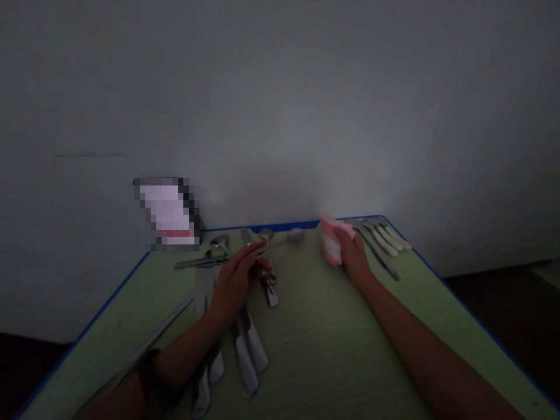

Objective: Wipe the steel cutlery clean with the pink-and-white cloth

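Observation:
My left hand [234, 283] reaches over a spread of metal cutlery on the left half of the table. Its fingers are closed on the handle of a spoon [295, 235], whose blurred bowl points right. Under and around this hand lie several knives with broad silver handles [245, 364], other spoons [220, 240] and a short piece with a dark handle [272, 294]; the fingers partly hide them. My right hand [355, 256] is wrapped round a folded pink and white cloth [331, 240], held near the back of the table, left of another cutlery group.
At the back right lie several pieces with cream handles [385, 239] and a dark-handled one [380, 259]. A pixelated phone-like device [168, 213] leans on the wall [280, 116] at the back left. The green table [324, 350] has a blue edge.

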Demonstrator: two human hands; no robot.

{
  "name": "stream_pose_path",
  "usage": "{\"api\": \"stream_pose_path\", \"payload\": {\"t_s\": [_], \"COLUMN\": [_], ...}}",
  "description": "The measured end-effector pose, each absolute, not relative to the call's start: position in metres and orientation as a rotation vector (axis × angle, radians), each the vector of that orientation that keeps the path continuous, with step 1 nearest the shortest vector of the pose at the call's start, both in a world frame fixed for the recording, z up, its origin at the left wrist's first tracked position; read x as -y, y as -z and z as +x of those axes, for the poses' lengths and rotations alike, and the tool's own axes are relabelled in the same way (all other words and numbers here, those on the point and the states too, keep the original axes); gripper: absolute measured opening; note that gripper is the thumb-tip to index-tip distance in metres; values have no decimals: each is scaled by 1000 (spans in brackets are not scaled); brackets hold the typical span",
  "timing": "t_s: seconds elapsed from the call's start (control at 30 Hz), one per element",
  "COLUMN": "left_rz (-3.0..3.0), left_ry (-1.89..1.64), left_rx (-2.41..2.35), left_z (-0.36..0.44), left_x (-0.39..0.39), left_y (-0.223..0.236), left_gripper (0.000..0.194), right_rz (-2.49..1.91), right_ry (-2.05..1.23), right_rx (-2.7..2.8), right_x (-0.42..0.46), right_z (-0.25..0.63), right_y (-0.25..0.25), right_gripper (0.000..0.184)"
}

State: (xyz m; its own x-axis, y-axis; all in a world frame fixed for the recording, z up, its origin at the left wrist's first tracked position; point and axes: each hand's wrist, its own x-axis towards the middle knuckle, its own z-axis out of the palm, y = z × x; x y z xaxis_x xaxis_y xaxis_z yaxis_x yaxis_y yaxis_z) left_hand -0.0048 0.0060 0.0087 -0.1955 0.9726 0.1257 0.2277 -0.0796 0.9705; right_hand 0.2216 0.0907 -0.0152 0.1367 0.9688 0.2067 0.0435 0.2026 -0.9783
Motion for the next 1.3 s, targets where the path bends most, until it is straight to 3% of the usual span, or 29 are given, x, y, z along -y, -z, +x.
{"api": "stream_pose_path", "payload": {"t_s": [0.27,0.53,0.8,1.0,1.3], "left_rz": [1410,1609,1813,1970,1959], "left_ry": [-1183,-1061,-853,-752,-705], "left_rx": [-1415,-1324,-1234,-1249,-1311], "left_z": [-1,-2,-2,-2,2], "left_x": [-3,5,5,5,5], "left_y": [-8,-9,-6,-5,-8], "left_gripper": [34,41,36,32,25], "right_rz": [-1205,-1225,-1042,-943,-968], "right_ry": [-797,-580,-250,-293,-476], "right_rx": [1226,1487,1722,2244,2135], "right_x": [-98,-93,-84,-77,-75], "right_z": [220,216,210,203,203], "right_y": [23,24,18,22,18], "right_gripper": [24,38,29,33,27]}}
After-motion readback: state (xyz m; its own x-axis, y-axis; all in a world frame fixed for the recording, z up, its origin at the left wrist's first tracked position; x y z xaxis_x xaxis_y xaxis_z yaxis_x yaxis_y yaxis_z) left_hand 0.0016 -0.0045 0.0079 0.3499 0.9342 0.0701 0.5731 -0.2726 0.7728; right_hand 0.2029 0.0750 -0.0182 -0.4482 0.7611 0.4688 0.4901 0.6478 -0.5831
